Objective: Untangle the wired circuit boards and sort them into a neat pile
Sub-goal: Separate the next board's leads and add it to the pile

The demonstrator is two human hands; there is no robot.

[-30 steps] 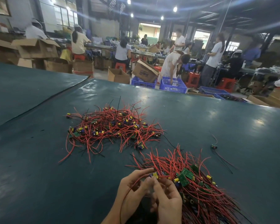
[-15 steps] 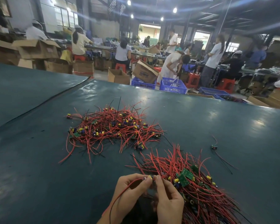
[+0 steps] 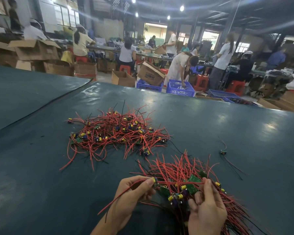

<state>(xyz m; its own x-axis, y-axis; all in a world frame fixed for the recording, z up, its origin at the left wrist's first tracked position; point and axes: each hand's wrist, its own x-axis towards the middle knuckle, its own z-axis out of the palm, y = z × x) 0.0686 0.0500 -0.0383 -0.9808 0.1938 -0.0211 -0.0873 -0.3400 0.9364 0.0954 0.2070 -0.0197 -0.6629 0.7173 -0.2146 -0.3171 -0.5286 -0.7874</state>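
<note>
On my feed the left grip (image 3: 132,194) is closed on a small board (image 3: 154,182) w/ a yellow cap, pinched btwn thumb and fingertips at the near-left edge of the near pile (image 3: 182,168). A red lead (image 3: 180,183) runs straight from that board across to the right grip (image 3: 209,216), which pinches its far end up at the tip of the raised forefinger; the other fingers there are curled in. So the board sits in the left grip and the lead spans btwn both, just above the pile's green boards and yellow caps. A second red wire (image 3: 119,196) from the board crosses the left grip and trails off toward the near-left, w/ a black one beside it. The right grip sits over the near pile's right side, wires fanning out around it. Further out on the green desk (image 3: 41,184) lies the tangled pile (image 3: 117,133), apart from the near one. A lone board (image 3: 223,151) w/ its leads lies well off to the right. Beyond the desk: blue crates (image 3: 180,87), cardboard boxes (image 3: 36,50), ppl (image 3: 178,68) at work
</note>
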